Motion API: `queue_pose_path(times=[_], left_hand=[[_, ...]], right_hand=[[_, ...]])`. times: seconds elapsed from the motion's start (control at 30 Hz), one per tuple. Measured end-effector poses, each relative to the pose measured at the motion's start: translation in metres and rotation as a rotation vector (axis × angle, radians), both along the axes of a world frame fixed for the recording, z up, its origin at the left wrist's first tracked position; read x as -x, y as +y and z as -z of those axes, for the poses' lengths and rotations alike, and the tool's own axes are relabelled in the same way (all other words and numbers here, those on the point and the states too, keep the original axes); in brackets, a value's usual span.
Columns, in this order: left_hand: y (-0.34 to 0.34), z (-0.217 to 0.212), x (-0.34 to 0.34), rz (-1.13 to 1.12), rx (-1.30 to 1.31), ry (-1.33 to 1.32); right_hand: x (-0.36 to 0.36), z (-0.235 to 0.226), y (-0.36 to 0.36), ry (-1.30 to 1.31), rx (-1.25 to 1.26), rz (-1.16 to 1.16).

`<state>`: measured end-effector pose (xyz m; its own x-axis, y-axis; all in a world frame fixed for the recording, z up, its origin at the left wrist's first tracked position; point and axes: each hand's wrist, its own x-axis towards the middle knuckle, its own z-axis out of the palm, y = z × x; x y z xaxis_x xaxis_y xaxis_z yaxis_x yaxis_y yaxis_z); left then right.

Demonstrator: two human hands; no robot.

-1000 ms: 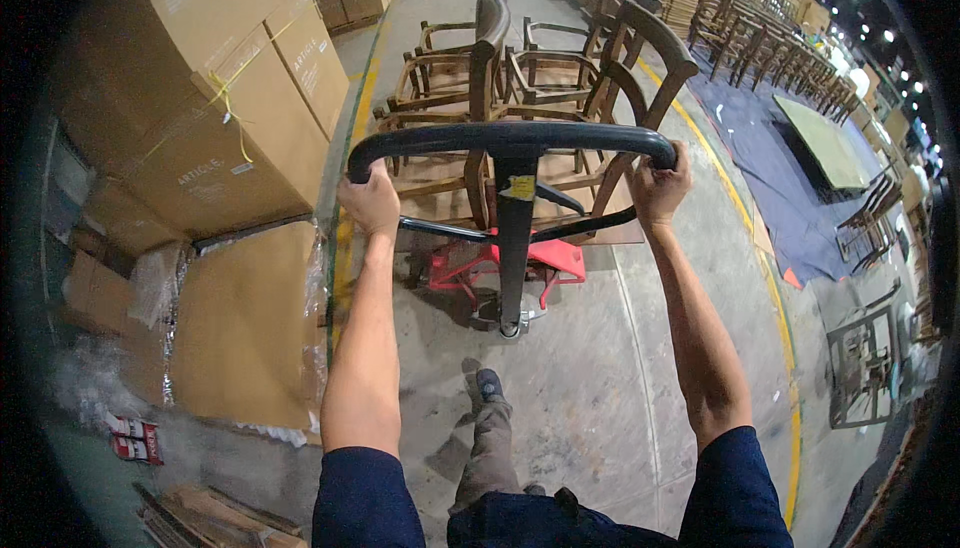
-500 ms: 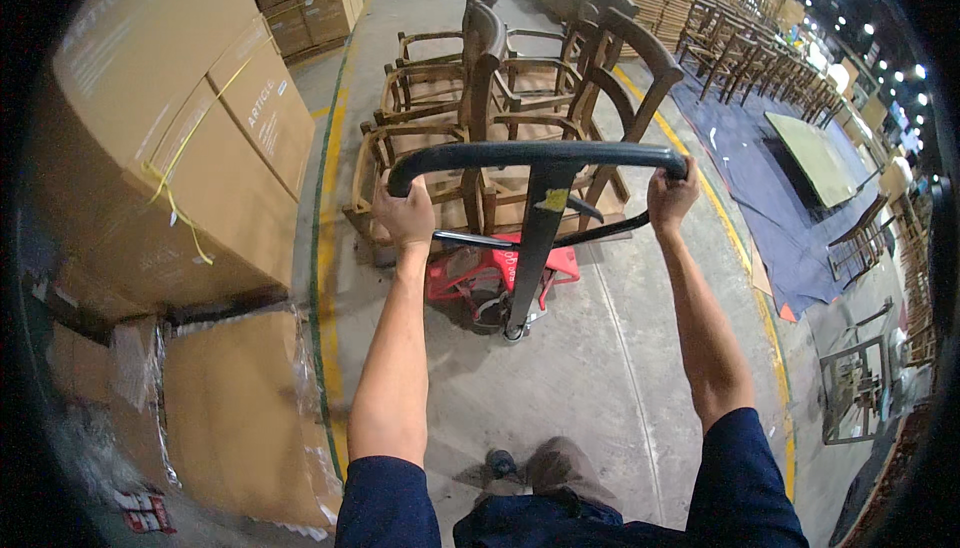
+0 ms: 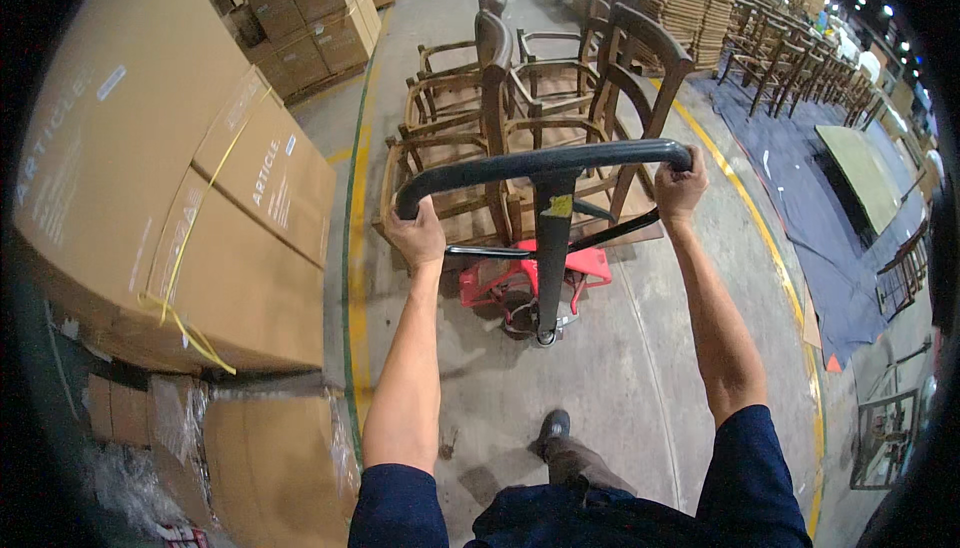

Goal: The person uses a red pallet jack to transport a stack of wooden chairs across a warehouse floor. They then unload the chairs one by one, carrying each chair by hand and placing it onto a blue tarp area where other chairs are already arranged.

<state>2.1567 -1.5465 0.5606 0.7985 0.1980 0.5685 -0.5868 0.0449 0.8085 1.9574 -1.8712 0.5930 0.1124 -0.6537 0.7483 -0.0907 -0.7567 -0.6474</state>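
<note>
My left hand [image 3: 417, 238] is closed round the left end of the black handle [image 3: 540, 164] of a pallet jack, and my right hand [image 3: 681, 190] grips its right end. From the handle a dark shaft runs down to the jack's red base [image 3: 588, 266] on the floor. Beyond the handle, several brown wooden chair frames [image 3: 500, 73] stand in two rows on a wooden board; their seats are open frames. The handle hides part of the nearest chairs. Both arms are stretched forward.
Tall cardboard boxes [image 3: 260, 198] tied with yellow strap line the left side, with wrapped cardboard [image 3: 270, 458] nearer. Yellow lines [image 3: 357, 318] edge the concrete aisle. On the right lie a blue floor sheet [image 3: 790, 183] and a flat panel [image 3: 860, 178]. Stacked wooden parts [image 3: 690, 13] stand farther off.
The boxes on the left have slid nearer in view, while the chairs and jack stay in front of me. One foot has come forward. Both hands keep their hold on the handle.
</note>
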Motion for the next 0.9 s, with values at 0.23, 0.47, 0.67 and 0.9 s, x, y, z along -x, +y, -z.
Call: queue_pose_path(times=[0.23, 0.47, 0.67, 0.9], left_hand=[[-0.057, -0.02, -0.094, -0.087, -0.137, 0.008], [-0.126, -0.045, -0.207, -0.277, -0.178, -0.101], [-0.189, -0.042, -0.296, -0.371, -0.36, 0.09], [-0.264, -0.058, -0.402, -0.136, -0.27, 0.094]], right_hand=[[-0.121, -0.007, -0.067, 0.0, 0.024, -0.037], [-0.237, -0.025, -0.14, -0.017, 0.081, -0.055], [-0.298, -0.032, -0.185, 0.083, -0.061, 0.02], [-0.391, -0.035, -0.24, 0.001, 0.018, 0.008]])
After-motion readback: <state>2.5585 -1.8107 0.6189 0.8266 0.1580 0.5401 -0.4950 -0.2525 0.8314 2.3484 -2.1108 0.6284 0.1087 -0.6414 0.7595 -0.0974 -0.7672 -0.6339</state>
